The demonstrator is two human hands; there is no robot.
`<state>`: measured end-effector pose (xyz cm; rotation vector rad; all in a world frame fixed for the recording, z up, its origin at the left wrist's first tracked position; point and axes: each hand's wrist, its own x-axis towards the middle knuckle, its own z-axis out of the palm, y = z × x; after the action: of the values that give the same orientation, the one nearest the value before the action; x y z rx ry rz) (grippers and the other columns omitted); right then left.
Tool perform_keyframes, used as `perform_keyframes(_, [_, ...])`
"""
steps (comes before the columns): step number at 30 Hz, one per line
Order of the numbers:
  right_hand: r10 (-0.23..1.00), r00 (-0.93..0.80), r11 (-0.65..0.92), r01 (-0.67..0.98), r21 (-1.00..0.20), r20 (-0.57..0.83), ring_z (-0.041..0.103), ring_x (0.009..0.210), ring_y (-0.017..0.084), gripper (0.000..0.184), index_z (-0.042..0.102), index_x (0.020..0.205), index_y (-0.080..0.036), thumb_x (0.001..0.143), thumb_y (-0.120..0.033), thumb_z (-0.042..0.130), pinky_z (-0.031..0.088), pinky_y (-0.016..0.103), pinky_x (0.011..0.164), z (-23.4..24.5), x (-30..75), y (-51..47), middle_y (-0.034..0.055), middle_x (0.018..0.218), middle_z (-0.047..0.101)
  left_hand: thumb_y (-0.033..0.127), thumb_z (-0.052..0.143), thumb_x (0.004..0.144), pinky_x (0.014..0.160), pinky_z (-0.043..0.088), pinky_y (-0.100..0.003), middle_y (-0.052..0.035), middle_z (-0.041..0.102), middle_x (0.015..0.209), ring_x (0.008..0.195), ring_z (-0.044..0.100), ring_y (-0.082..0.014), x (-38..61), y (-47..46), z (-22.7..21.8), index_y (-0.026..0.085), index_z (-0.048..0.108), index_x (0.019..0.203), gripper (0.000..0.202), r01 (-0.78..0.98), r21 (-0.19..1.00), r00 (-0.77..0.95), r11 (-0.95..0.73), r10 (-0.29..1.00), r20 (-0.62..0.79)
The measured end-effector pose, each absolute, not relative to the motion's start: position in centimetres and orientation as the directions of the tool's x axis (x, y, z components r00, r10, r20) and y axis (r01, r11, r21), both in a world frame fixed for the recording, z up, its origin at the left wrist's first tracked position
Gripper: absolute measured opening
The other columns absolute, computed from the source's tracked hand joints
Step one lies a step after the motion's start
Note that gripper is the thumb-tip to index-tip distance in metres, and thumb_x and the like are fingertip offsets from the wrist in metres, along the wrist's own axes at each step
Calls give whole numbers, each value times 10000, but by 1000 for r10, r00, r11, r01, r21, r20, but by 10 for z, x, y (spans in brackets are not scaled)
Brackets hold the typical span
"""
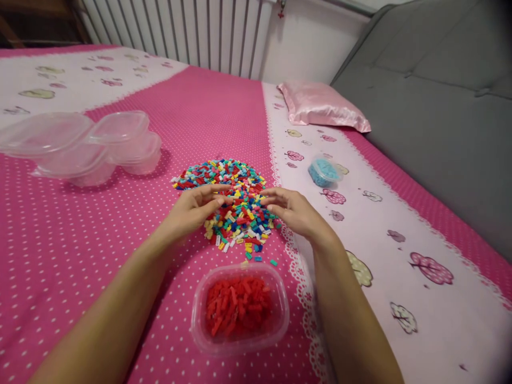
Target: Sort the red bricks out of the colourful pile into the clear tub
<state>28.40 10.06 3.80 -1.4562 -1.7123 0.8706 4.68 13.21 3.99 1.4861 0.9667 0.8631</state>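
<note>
A wide pile of small multicoloured toy bricks (236, 184) lies on the pink dotted bedspread. My left hand (200, 207) is at the pile's left side, fingers stretched toward the middle and thumb a little apart from them. From the right side my right hand (290, 209) reaches in, its fingers loosely bent and apart over the bricks. I see no brick held in either hand. Between my forearms, closer to me, stands an uncovered clear plastic container (200, 325) with red bricks (239, 305) heaped in it.
Stacked clear plastic containers (138, 152) stand at the left. A small container of light blue bricks (325, 169) sits at the right. Farther back are a pink satin pillow (320, 104), a grey padded headboard (424, 90) and a white radiator (180, 32).
</note>
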Motion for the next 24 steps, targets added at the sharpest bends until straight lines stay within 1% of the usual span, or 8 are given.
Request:
perform_keyframes(3, [994, -37, 107, 613, -783, 106, 676, 880, 152, 366, 656, 1073, -205, 765, -41, 546, 517, 322, 830, 37, 285, 100, 17, 907, 716, 414, 689, 690, 635, 510, -270, -71, 741, 836, 730, 675, -182, 47, 134, 39, 142, 672, 1086, 481, 173, 982, 345, -73, 939, 9])
perform_keyframes(6, [996, 27, 46, 694, -719, 90, 661, 736, 137, 321, 688, 977, -186, 727, -25, 567, 509, 269, 717, 38, 284, 99, 4, 785, 701, 396, 690, 631, 566, 477, -259, -44, 714, 727, 615, 640, -164, 49, 135, 38, 118, 697, 989, 453, 258, 962, 265, -91, 964, 21])
perform_keyframes(9, [997, 51, 3, 719, -695, 57, 631, 633, 120, 274, 694, 892, -178, 682, -24, 607, 472, 229, 608, 39, 281, 97, -6, 716, 684, 376, 678, 617, 504, 431, -237, -30, 696, 683, 548, 593, -141, 52, 135, 39, 126, 709, 896, 377, 302, 949, 199, -86, 980, 26])
perform_keyframes(12, [999, 40, -5, 723, -691, 35, 607, 565, 105, 211, 683, 826, -183, 663, -55, 647, 440, 215, 552, 41, 279, 96, -19, 668, 673, 366, 681, 615, 450, 386, -220, -6, 662, 602, 478, 539, -117, 54, 132, 41, 140, 701, 817, 304, 276, 960, 169, -46, 986, -1])
perform_keyframes(15, [999, 41, -36, 730, -683, -10, 595, 531, 104, 134, 671, 793, -183, 675, -122, 689, 426, 220, 535, 42, 276, 96, -25, 621, 663, 364, 696, 618, 421, 362, -209, 20, 619, 537, 421, 486, -93, 55, 130, 41, 148, 686, 787, 274, 218, 976, 166, -17, 986, -20])
perform_keyframes(18, [999, 33, -36, 741, -670, -18, 592, 526, 102, 125, 670, 791, -190, 676, -167, 713, 417, 215, 522, 39, 272, 97, -29, 620, 665, 354, 703, 614, 387, 340, -208, 28, 603, 510, 365, 441, -80, 56, 130, 39, 151, 681, 788, 268, 196, 980, 152, 27, 987, -57])
perform_keyframes(21, [999, 31, -30, 753, -657, -10, 604, 552, 107, 160, 673, 785, -199, 643, -146, 725, 416, 207, 512, 35, 270, 99, -29, 655, 677, 348, 702, 607, 383, 335, -209, 32, 591, 496, 351, 429, -77, 57, 130, 39, 150, 680, 785, 268, 195, 980, 140, 40, 988, -68])
perform_keyframes(24, [998, 53, -57, 772, -633, -25, 613, 574, 120, 171, 678, 768, -196, 639, -83, 666, 426, 210, 523, 33, 269, 100, -23, 659, 682, 333, 706, 593, 410, 349, -209, 28, 598, 513, 385, 450, -79, 58, 131, 41, 147, 680, 755, 248, 201, 979, 136, 26, 989, -55])
